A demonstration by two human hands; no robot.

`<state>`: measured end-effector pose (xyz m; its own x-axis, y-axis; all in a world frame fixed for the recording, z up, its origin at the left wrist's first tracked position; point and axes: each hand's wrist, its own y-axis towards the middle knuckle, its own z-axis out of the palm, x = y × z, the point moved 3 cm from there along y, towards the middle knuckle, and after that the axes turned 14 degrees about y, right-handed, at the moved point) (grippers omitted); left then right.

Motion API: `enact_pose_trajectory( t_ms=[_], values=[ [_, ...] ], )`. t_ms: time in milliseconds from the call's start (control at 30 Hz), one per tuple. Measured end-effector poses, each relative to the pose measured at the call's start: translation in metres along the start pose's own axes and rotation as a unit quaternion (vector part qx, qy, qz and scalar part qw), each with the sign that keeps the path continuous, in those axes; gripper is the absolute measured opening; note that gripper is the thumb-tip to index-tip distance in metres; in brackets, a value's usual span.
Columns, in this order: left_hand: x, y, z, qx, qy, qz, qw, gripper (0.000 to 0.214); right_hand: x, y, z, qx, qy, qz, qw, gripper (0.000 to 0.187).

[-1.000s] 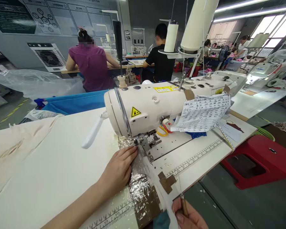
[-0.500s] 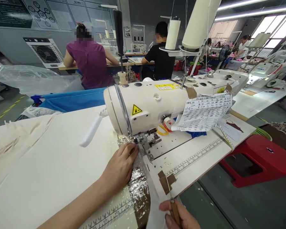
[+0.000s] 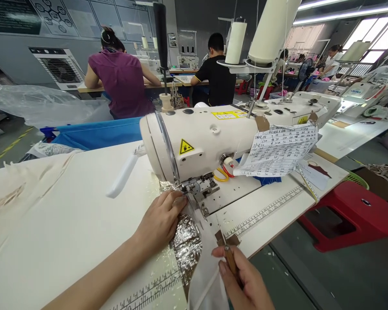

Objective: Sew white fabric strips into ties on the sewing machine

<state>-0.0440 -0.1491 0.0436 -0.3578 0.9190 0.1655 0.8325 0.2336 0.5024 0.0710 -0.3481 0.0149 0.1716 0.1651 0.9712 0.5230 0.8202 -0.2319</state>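
Observation:
Beneath the head of a white sewing machine [image 3: 197, 142], a strip of white fabric [image 3: 210, 262] runs from the presser foot down toward me. My left hand [image 3: 163, 217] rests at the needle area, its fingers curled together and pinching the fabric's edge; the fingertips are partly hidden. An awl [image 3: 230, 260] with a wooden handle and thin metal spike is gripped in my right hand [image 3: 245, 277]. Its spike points up toward the presser foot, to the right of the fabric. Shiny wrinkled silver tape [image 3: 188, 241] covers the table under the fabric.
A handwritten paper [image 3: 276, 150] hangs on the machine, near yellow-handled scissors [image 3: 221, 174]. Cream fabric [image 3: 22, 189] lies on the table's left side. Thread cones [image 3: 236, 43] stand above. At right is a red stool [image 3: 352, 215]. Two co-workers [image 3: 121, 82] sit ahead, backs turned.
My right hand has moved up and forward with the awl, closer to the machine. The lower part of the white fabric has shifted left. My left hand has hardly moved.

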Motion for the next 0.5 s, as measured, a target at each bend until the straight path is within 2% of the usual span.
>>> enact_pose_trajectory(
  t_ms=[100,267,500],
  values=[
    [0.000,0.000,-0.002,-0.001,0.018,-0.014,1.000,0.034,0.006,0.008,0.002,0.029,-0.003,-0.020,0.999,0.049],
    [0.000,0.001,-0.004,-0.012,-0.055,0.013,0.998,0.033,0.014,0.018,0.004,0.069,-0.035,-0.049,0.996,0.036],
    [-0.001,0.000,-0.001,0.003,0.009,-0.004,1.000,0.034,0.022,0.028,0.008,0.066,-0.107,-0.099,0.987,0.033]
  ],
)
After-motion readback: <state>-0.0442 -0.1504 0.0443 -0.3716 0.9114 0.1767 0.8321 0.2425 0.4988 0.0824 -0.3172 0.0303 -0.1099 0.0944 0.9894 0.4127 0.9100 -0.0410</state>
